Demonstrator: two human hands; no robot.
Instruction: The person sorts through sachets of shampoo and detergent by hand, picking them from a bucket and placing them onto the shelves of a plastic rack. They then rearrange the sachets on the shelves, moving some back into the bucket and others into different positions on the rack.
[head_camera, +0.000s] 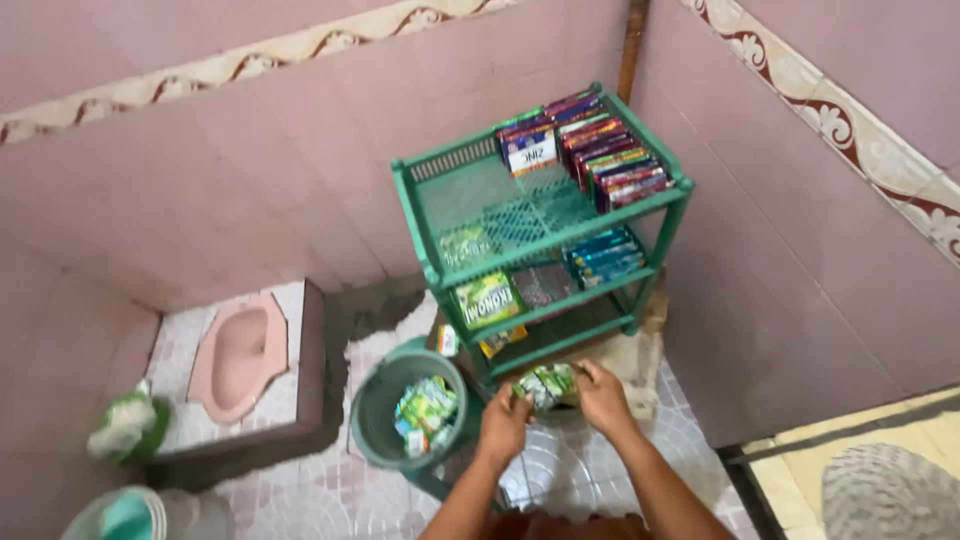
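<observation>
Both my hands hold one green and white packet (547, 385) low in front of a green plastic rack (430, 240). My left hand (503, 420) grips its left end and my right hand (603, 396) grips its right end. The rack's top shelf carries a row of small upright boxes (600, 152) at the back right. Green packets (487, 300) and blue ones (605, 255) lie on the middle shelves. Just left of my left hand stands a green bucket (372, 420) with several green packets (427, 412) inside.
A pink squat toilet (238, 355) sits in a raised tiled step at the left. A green and white lump (125, 425) rests beside it, and a pale bucket (115, 515) shows at the bottom left. Pink tiled walls close the corner. A woven mat (885, 495) lies at the bottom right.
</observation>
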